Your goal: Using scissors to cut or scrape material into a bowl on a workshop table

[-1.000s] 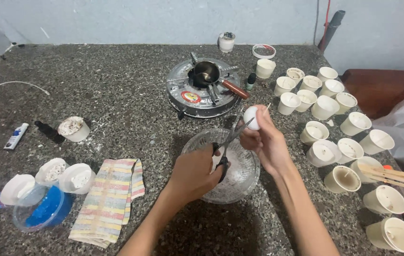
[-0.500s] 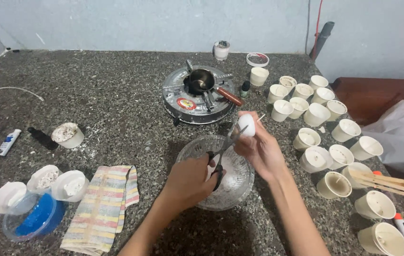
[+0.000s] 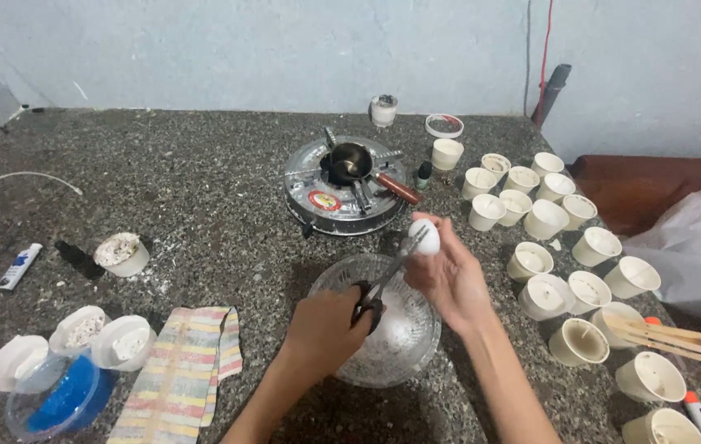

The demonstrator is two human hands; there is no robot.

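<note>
My left hand (image 3: 327, 327) grips the black handles of a pair of scissors (image 3: 387, 278), whose blades point up and right to a small white cup (image 3: 424, 237). My right hand (image 3: 449, 278) holds that cup tilted over a clear glass bowl (image 3: 400, 345) on the speckled stone counter. The scissor tips touch the cup's rim. White crumbs lie inside the bowl.
A round gas stove (image 3: 349, 187) with a small dark pot (image 3: 350, 161) stands behind the bowl. Several cream cups (image 3: 544, 215) crowd the right side, with wooden sticks (image 3: 654, 333). A striped cloth (image 3: 176, 380), white lids, a blue tub (image 3: 61, 401) and a cup (image 3: 122, 253) lie left.
Both hands stay over the bowl with the scissors against the white cup. The view has shifted slightly; the hands barely moved.
</note>
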